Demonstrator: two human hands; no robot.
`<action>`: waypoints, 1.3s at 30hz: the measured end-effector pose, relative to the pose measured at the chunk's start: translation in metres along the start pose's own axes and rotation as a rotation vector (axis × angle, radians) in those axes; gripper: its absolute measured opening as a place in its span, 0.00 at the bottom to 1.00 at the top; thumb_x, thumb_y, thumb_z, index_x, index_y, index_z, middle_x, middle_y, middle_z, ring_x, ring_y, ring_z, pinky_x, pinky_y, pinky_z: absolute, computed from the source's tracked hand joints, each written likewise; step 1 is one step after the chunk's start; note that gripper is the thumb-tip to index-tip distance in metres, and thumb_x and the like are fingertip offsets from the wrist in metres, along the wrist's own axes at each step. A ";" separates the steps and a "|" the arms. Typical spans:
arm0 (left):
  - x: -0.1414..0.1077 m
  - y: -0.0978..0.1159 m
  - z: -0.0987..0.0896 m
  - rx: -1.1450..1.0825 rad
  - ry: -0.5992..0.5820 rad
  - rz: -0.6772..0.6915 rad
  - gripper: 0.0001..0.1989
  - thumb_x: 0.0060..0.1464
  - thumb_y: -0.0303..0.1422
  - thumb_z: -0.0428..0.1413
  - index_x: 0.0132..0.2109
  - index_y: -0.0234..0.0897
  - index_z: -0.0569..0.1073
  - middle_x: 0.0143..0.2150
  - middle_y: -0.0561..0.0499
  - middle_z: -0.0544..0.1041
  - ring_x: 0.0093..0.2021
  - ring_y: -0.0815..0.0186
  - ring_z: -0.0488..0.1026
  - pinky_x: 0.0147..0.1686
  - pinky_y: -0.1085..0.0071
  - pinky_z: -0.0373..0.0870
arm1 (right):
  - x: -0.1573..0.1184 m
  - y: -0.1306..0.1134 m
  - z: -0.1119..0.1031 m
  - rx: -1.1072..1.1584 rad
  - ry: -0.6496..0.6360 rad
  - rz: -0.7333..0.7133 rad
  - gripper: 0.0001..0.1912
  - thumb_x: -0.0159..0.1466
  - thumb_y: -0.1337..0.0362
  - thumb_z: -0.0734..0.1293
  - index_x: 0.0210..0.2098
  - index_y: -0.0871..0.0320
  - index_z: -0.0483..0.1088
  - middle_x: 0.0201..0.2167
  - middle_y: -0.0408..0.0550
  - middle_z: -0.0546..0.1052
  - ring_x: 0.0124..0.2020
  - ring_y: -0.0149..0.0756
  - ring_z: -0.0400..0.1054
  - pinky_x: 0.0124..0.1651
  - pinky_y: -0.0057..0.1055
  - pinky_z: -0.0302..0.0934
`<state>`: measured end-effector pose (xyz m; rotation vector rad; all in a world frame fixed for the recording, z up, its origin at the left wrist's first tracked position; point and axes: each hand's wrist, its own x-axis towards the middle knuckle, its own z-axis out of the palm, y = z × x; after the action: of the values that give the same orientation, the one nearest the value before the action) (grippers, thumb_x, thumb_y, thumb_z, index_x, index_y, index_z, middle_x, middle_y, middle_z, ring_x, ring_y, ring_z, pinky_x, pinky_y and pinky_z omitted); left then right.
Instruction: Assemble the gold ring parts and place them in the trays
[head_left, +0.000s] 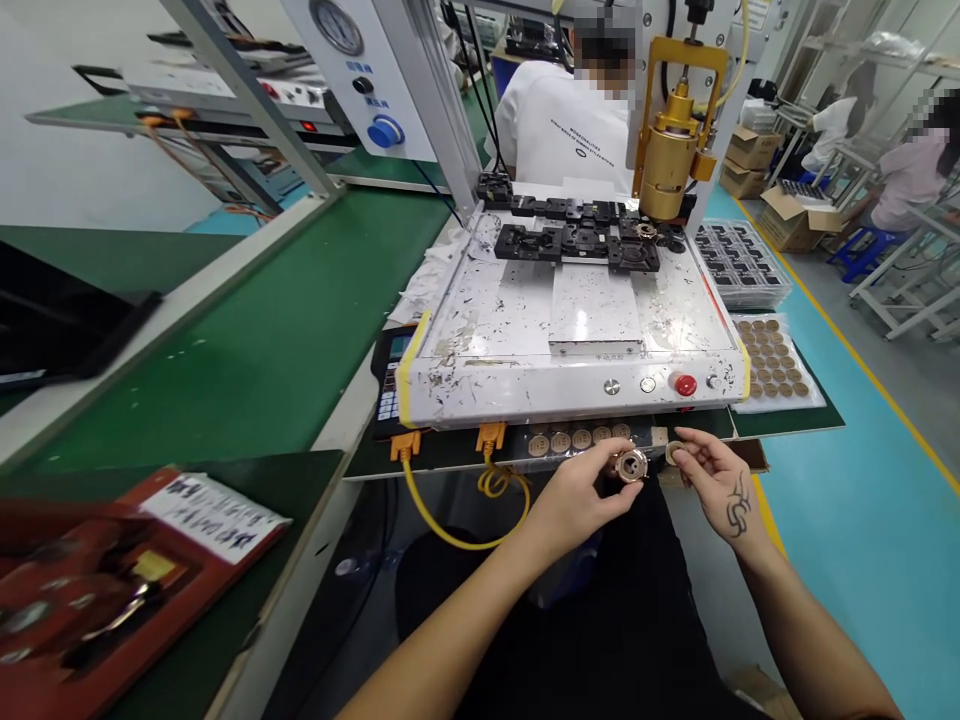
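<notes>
Scuffed white base (517, 330), blue floor (862, 520); left hand (581, 495) holds a watchcase (631, 465), perhaps.

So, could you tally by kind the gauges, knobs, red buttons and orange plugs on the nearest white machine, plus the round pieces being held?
Round dial gauge: 1
Panel knobs, blue knob and black knob: 2
Red round button: 1
Orange cable plugs: 2
Round pieces, coppery metal piece in left hand and tan disc in right hand: 2
Total: 8

Black clothing (607, 640), curling tattoo (738, 507)
</notes>
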<state>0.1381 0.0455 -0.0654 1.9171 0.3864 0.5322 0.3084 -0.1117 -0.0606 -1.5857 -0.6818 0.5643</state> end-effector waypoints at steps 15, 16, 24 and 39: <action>-0.044 0.059 -0.024 -1.055 0.160 -0.525 0.29 0.55 0.39 0.75 0.60 0.33 0.79 0.54 0.37 0.86 0.56 0.48 0.85 0.60 0.53 0.81 | -0.010 -0.038 0.023 0.200 -0.235 0.135 0.16 0.66 0.51 0.79 0.38 0.56 0.77 0.25 0.42 0.78 0.24 0.31 0.71 0.30 0.30 0.70; -0.046 0.060 -0.025 -1.060 0.160 -0.514 0.28 0.57 0.41 0.74 0.60 0.33 0.80 0.54 0.37 0.86 0.56 0.47 0.84 0.61 0.51 0.80 | -0.011 -0.037 0.022 0.214 -0.259 0.153 0.15 0.67 0.51 0.78 0.38 0.56 0.76 0.25 0.42 0.77 0.24 0.31 0.71 0.31 0.29 0.69; -0.062 0.057 -0.028 -1.066 0.161 -0.447 0.26 0.61 0.41 0.70 0.62 0.35 0.81 0.55 0.36 0.86 0.59 0.43 0.82 0.65 0.41 0.76 | -0.019 -0.046 0.025 0.353 -0.414 0.324 0.21 0.66 0.48 0.78 0.33 0.55 0.69 0.23 0.40 0.73 0.23 0.31 0.66 0.27 0.30 0.65; -0.072 0.056 -0.023 -1.105 0.203 -0.444 0.26 0.62 0.41 0.70 0.63 0.35 0.81 0.58 0.38 0.85 0.62 0.43 0.80 0.67 0.42 0.74 | -0.023 -0.043 0.034 0.243 -0.505 0.235 0.16 0.73 0.52 0.72 0.35 0.55 0.69 0.25 0.39 0.66 0.25 0.30 0.55 0.30 0.30 0.51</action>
<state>0.0662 0.0063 -0.0191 0.6888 0.4904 0.4861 0.2636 -0.1015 -0.0225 -1.3071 -0.7668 1.2025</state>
